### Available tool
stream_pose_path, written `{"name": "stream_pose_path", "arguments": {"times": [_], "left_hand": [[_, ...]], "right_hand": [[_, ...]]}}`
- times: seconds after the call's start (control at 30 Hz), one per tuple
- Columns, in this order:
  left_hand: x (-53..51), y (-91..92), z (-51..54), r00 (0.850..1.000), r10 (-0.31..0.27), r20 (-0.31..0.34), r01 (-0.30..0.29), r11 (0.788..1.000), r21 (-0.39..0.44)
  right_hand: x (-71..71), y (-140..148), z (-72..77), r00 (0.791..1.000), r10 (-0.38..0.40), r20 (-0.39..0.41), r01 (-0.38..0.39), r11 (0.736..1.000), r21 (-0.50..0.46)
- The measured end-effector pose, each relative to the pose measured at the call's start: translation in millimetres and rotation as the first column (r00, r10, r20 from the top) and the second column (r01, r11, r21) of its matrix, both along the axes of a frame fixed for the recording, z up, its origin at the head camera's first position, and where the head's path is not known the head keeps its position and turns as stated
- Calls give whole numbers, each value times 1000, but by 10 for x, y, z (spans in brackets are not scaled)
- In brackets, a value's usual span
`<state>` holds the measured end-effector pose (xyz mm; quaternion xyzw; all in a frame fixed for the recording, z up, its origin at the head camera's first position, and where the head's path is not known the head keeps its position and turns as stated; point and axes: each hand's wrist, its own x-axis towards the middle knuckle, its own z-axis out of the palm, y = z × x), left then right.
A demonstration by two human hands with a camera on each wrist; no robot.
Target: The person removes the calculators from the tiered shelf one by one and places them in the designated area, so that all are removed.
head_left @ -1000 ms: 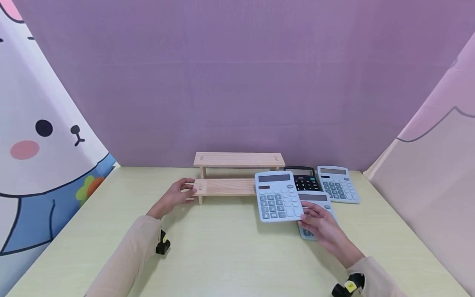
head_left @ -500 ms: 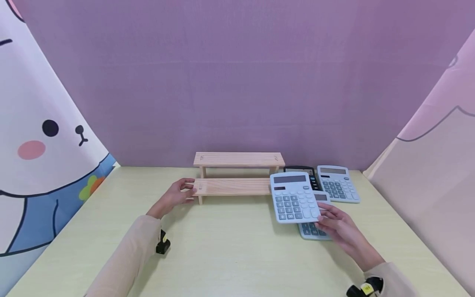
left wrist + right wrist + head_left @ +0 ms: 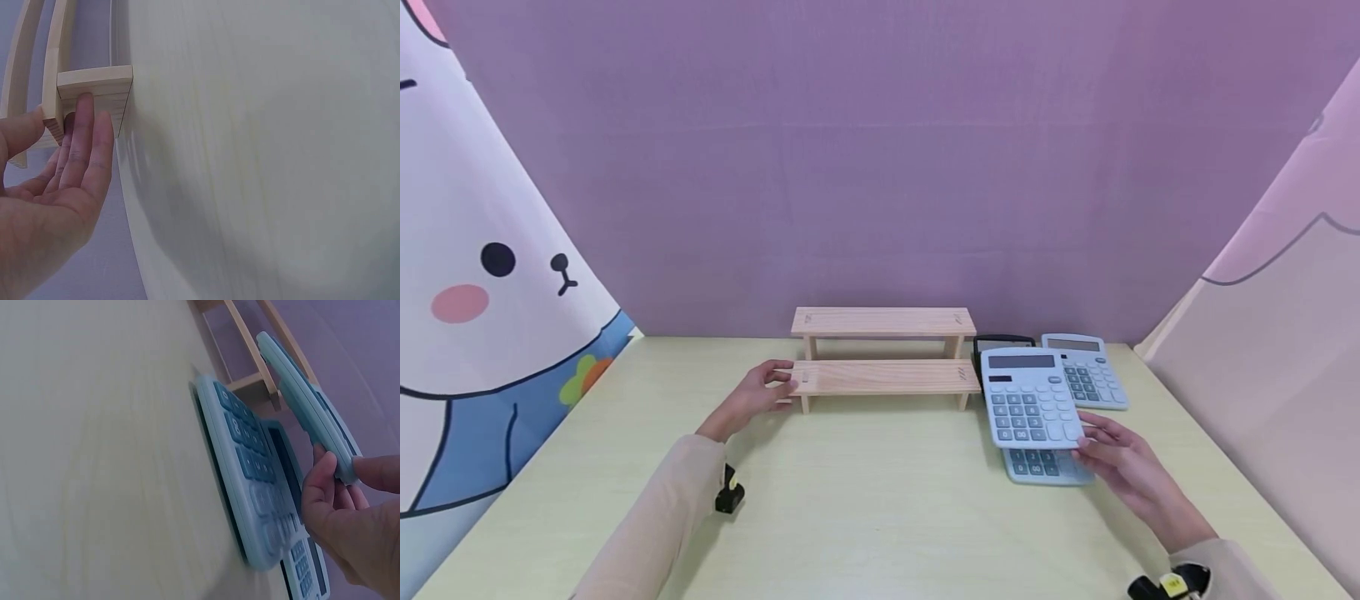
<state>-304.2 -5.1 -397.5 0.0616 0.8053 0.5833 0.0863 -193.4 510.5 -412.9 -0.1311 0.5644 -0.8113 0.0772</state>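
Observation:
My right hand pinches a light-blue calculator by its lower right corner, thumb on the keypad side and fingers beneath. In the right wrist view that calculator is raised and tilted, apart from a second light-blue calculator lying on the table below. My left hand grips the left end of the lower board of a two-step wooden shelf. The left wrist view has the thumb against the board and the fingers under it, by the leg.
Behind the held calculator lies a black calculator, mostly covered from sight. Another light-blue calculator lies to its right. A purple cloth backdrop rises behind the table, with printed cloths at both sides.
The right hand has moved right with the calculator, away from the shelf's front and over the other calculators. The lower board's right end now shows. The left hand has stayed put.

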Motion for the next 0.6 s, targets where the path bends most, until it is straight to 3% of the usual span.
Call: {"name": "stream_pose_path", "arguments": {"times": [0.33, 0.6], "left_hand": [[-2, 6, -5, 1000, 0, 1, 0, 1000, 0], [-2, 11, -9, 1000, 0, 7, 0, 1000, 13]], "right_hand": [[12, 281, -36, 994, 75, -80, -80, 995, -61], [25, 483, -44, 990, 107, -95, -116, 989, -94]]}}
